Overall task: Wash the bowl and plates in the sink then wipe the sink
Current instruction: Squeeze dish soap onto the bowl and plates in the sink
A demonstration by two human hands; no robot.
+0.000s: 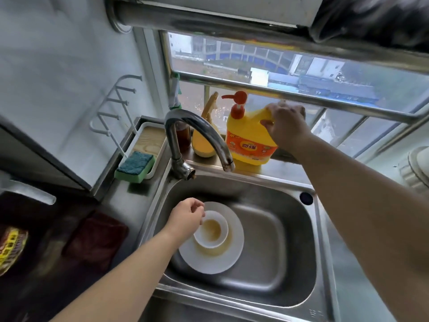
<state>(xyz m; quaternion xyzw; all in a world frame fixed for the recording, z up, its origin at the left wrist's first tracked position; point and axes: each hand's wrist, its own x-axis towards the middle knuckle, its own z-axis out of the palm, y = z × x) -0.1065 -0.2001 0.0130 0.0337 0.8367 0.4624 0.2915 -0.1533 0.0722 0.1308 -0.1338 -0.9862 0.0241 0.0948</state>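
Observation:
A small white bowl (212, 230) with brown residue sits on a white plate (216, 261) in the steel sink (267, 240). Brown liquid pools on the plate around the bowl. My left hand (185, 218) is at the bowl's left rim, fingers curled on its edge. My right hand (286, 125) reaches to the windowsill and grips the handle of a yellow dish soap bottle (249, 138) with a red pump. The curved faucet (197, 138) arches over the sink's back edge.
A green sponge (134, 166) lies in a white tray at the sink's left. A yellow ladle (205, 135) and a dark jar stand on the sill behind the faucet. A dark red cloth (95, 240) lies on the left counter. White dishes sit at far right.

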